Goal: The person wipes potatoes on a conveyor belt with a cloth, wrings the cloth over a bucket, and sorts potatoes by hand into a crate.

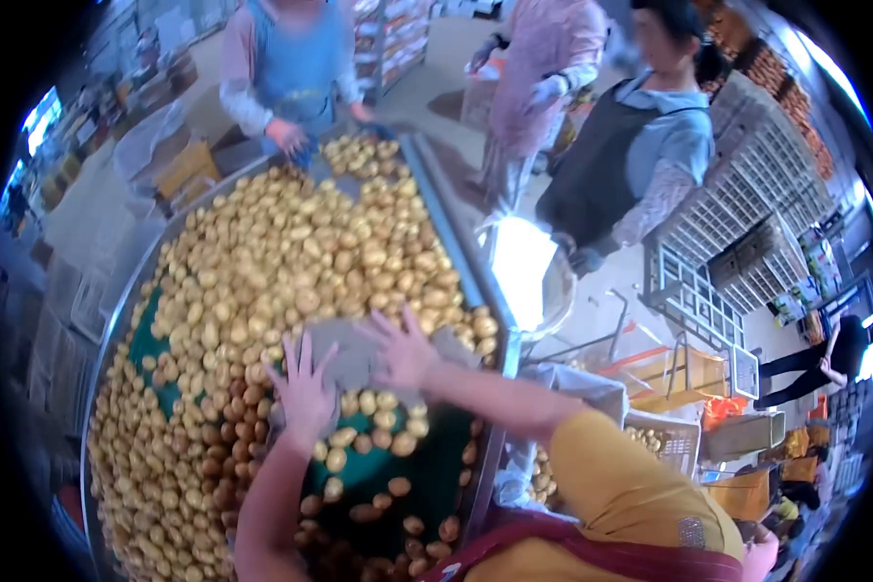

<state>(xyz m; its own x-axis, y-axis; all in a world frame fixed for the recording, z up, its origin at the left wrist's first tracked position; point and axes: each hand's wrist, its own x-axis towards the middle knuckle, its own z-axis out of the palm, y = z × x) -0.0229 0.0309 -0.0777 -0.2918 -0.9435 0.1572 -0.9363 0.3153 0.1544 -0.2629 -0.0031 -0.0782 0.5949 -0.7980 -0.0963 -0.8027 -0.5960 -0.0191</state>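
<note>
My left hand [307,390] lies with its fingers spread on a grey cloth [354,354], which is laid over part of a heap of small yellow-brown potatoes [291,247]. Beside it, my right hand [403,354] also has its fingers stretched out, touching the cloth's right part. Neither hand grips anything. Between my forearms, loose potatoes [383,420] sit on the table's green surface [359,475]. Darker brown potatoes [233,441] are heaped to the left of my left forearm.
A metal rim [446,233] borders the sorting table. Across it, a person in a blue apron [301,63] reaches to the potatoes. Another in a dark apron [597,160] stands by a white-lined bucket [558,291]. Crates of potatoes [664,436] stand at my right.
</note>
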